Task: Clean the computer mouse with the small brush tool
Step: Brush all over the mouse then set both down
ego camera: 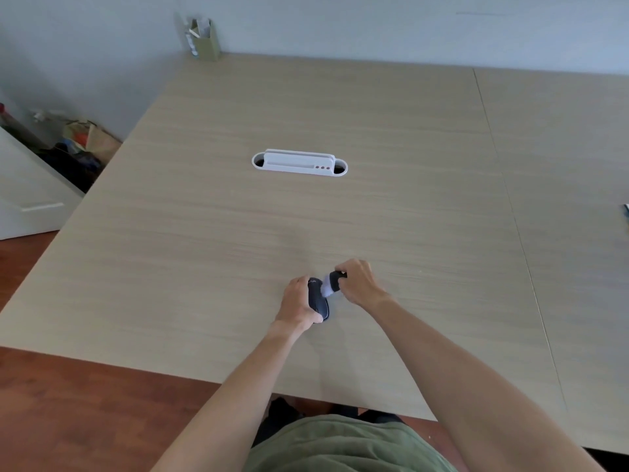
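Observation:
A dark computer mouse (318, 301) lies on the light wooden table (306, 216) near its front edge. My left hand (296, 304) grips the mouse from its left side, fingers curled round it. My right hand (357, 284) holds a small brush (332, 283) with a dark handle and white bristles. The bristles touch the far right part of the mouse. Much of the brush handle is hidden inside my right fist.
A white cable grommet (299, 163) is set into the table's middle. A beige holder with papers (202, 39) stands at the far left corner by the wall. Bags (81, 144) lie on the floor to the left. A dark object (625, 212) pokes in at the right edge.

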A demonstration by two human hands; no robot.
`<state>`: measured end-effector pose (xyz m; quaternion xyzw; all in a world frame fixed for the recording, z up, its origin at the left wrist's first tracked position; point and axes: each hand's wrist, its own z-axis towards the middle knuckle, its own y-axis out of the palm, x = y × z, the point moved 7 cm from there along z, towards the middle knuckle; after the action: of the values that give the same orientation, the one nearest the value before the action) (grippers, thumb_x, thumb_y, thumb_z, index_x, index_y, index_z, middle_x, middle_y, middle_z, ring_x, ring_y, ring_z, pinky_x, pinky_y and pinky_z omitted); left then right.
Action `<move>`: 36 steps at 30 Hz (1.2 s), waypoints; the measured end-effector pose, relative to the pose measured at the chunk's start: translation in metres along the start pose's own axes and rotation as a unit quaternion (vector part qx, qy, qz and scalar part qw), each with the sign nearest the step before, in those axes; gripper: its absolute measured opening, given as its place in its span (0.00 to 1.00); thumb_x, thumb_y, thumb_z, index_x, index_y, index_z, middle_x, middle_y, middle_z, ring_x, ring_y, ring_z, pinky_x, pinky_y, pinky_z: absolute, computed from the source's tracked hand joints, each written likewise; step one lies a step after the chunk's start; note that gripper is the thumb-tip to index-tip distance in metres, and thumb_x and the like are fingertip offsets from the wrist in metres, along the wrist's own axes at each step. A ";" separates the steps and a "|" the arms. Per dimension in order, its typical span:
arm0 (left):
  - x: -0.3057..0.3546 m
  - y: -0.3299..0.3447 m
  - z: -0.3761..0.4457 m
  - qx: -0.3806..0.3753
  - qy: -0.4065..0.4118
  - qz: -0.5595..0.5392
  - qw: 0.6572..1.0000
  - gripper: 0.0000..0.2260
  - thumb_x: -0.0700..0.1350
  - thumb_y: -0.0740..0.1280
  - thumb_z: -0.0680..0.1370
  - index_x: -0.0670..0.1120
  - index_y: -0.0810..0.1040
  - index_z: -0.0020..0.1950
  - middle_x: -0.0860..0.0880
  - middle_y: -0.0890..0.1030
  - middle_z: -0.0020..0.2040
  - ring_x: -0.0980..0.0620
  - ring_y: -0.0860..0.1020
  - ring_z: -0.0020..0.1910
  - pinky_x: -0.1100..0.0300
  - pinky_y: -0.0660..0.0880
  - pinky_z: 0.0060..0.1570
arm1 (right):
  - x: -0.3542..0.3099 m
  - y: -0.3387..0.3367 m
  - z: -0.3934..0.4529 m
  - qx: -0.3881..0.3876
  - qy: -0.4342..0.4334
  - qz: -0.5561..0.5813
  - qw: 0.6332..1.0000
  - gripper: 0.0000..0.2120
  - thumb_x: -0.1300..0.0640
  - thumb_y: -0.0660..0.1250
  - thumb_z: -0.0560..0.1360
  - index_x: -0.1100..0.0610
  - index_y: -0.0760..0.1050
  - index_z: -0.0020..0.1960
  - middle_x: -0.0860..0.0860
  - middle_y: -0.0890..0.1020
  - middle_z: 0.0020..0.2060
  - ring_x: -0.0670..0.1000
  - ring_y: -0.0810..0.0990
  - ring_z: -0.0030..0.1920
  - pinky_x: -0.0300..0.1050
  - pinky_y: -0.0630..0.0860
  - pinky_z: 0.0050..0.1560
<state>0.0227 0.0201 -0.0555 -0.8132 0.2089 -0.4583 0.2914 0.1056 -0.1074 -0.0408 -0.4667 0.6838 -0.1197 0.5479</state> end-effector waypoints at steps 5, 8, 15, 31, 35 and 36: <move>-0.004 0.002 -0.004 0.031 -0.042 -0.013 0.999 0.32 0.41 0.79 0.59 0.43 0.71 0.60 0.46 0.74 0.57 0.45 0.72 0.58 0.53 0.76 0.53 | -0.012 -0.006 0.004 0.010 -0.018 0.035 0.999 0.06 0.71 0.56 0.64 0.65 0.68 0.30 0.54 0.67 0.27 0.53 0.61 0.32 0.46 0.60 0.32; -0.003 0.006 -0.006 0.044 -0.050 -0.005 0.998 0.30 0.45 0.79 0.62 0.41 0.71 0.59 0.44 0.73 0.58 0.44 0.71 0.60 0.53 0.75 0.55 | -0.016 0.008 0.001 -0.046 -0.030 0.024 0.998 0.04 0.71 0.58 0.65 0.68 0.69 0.33 0.55 0.67 0.30 0.53 0.62 0.33 0.46 0.58 0.32; -0.002 0.008 -0.002 0.025 -0.077 0.005 0.997 0.31 0.42 0.78 0.64 0.44 0.70 0.64 0.44 0.69 0.60 0.42 0.72 0.60 0.52 0.76 0.57 | 0.014 -0.009 0.003 0.019 0.014 0.007 1.000 0.10 0.73 0.56 0.62 0.61 0.64 0.26 0.56 0.68 0.28 0.55 0.65 0.31 0.46 0.61 0.30; -0.002 0.007 -0.002 0.026 -0.091 -0.004 0.995 0.27 0.38 0.80 0.60 0.40 0.73 0.56 0.44 0.79 0.54 0.46 0.78 0.49 0.57 0.76 0.42 | -0.001 0.001 0.002 -0.009 -0.025 0.056 0.998 0.14 0.71 0.60 0.70 0.66 0.83 0.48 0.59 0.85 0.46 0.59 0.80 0.45 0.53 0.79 0.47; -0.001 0.005 -0.002 0.012 -0.084 0.006 0.996 0.28 0.38 0.80 0.61 0.40 0.72 0.56 0.44 0.77 0.54 0.45 0.77 0.49 0.56 0.75 0.40 | -0.004 -0.003 0.002 0.005 -0.040 -0.066 0.997 0.12 0.75 0.56 0.68 0.62 0.67 0.32 0.55 0.72 0.35 0.56 0.70 0.33 0.51 0.67 0.31; -0.001 0.005 -0.002 0.008 -0.084 0.009 0.996 0.28 0.39 0.80 0.61 0.40 0.72 0.56 0.44 0.77 0.54 0.45 0.77 0.50 0.57 0.74 0.39 | -0.004 -0.008 0.003 0.021 -0.033 -0.076 0.996 0.13 0.74 0.56 0.68 0.60 0.65 0.30 0.54 0.71 0.34 0.55 0.68 0.32 0.47 0.64 0.29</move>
<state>0.0204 0.0170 -0.0587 -0.8446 0.1879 -0.3874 0.3183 0.1119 -0.1075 -0.0344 -0.5094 0.6252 -0.1596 0.5693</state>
